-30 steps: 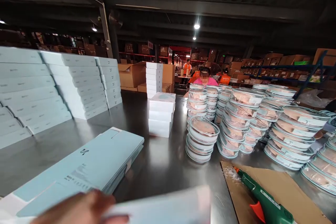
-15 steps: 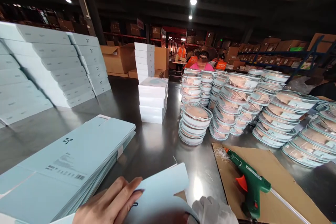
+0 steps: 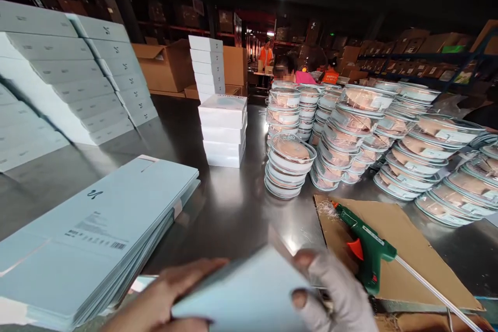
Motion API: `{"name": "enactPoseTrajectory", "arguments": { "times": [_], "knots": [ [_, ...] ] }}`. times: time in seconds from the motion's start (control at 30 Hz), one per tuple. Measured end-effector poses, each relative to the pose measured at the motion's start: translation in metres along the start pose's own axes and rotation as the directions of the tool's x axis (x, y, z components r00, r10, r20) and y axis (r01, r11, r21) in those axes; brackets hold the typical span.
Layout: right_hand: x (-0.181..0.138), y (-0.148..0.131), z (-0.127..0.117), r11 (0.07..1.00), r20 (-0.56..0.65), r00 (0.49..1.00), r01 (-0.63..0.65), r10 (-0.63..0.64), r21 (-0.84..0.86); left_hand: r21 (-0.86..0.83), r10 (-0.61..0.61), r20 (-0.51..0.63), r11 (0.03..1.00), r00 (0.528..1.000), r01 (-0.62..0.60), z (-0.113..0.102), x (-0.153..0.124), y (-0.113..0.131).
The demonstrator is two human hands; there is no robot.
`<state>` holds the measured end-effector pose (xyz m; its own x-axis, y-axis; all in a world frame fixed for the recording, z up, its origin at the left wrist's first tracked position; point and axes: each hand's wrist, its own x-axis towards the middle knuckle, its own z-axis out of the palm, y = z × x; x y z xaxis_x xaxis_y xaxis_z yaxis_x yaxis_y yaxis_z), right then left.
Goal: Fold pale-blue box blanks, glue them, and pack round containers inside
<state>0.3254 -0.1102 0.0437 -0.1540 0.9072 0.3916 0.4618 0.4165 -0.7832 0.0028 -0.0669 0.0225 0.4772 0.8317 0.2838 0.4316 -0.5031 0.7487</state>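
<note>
In the head view, a box is held at bottom centre, its left edge grasped by the left hand, its right side pinched by the gloved right hand. Its card could be creased by uneven squeezing. The glue gun, lower right, might be knocked by the right hand; the flat cartons, lower left, could be skewed by the left forearm.

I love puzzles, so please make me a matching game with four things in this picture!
Things:
1. Glue gun
2. Blurry blue carton
3. Flat blue cartons
4. Right hand

Clues:
A. Piled on the table, at the left
B. Wearing a pale glove
C. Held up by hand
D. Lying on brown cardboard

Pairs: 1-D, 2-C, 3-A, 4-B
</note>
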Motion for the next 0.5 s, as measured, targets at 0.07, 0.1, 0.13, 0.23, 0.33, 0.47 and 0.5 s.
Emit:
{"name": "enactPoseTrajectory", "arguments": {
  "times": [0.07,0.1,0.13,0.23,0.33,0.47,0.5],
  "knots": [
    [0.017,-0.004,-0.002,0.995,-0.234,0.968,0.077,-0.089,-0.06,-0.167,-0.178,-0.202,0.975,0.963,0.145,-0.006,0.015,0.003],
    [0.026,-0.007,0.0,0.994,-0.252,0.962,0.101,-0.107,-0.036,-0.256,-0.254,-0.274,0.949,0.927,0.184,-0.005,0.023,0.004],
    [0.035,-0.01,0.002,0.993,-0.209,0.971,0.117,-0.113,0.009,-0.331,-0.295,-0.314,0.925,0.903,0.187,0.0,0.031,0.005],
    [0.055,-0.013,0.016,0.977,-0.139,0.967,0.214,-0.211,0.003,-0.376,-0.221,-0.331,0.923,0.917,0.087,0.02,0.049,0.003],
    [0.063,-0.01,0.028,0.949,-0.251,0.915,0.307,-0.315,-0.071,-0.31,0.048,-0.385,0.934,0.922,-0.177,0.035,0.057,-0.002],
    [0.063,-0.021,0.037,0.952,-0.343,0.938,0.154,-0.056,0.265,-0.428,0.02,-0.46,0.871,0.888,-0.241,0.04,0.058,0.014],
    [0.062,-0.028,0.04,0.934,-0.355,0.934,0.099,0.032,0.344,-0.491,-0.075,-0.478,0.849,0.875,-0.195,0.041,0.059,0.024]
  ]
}}
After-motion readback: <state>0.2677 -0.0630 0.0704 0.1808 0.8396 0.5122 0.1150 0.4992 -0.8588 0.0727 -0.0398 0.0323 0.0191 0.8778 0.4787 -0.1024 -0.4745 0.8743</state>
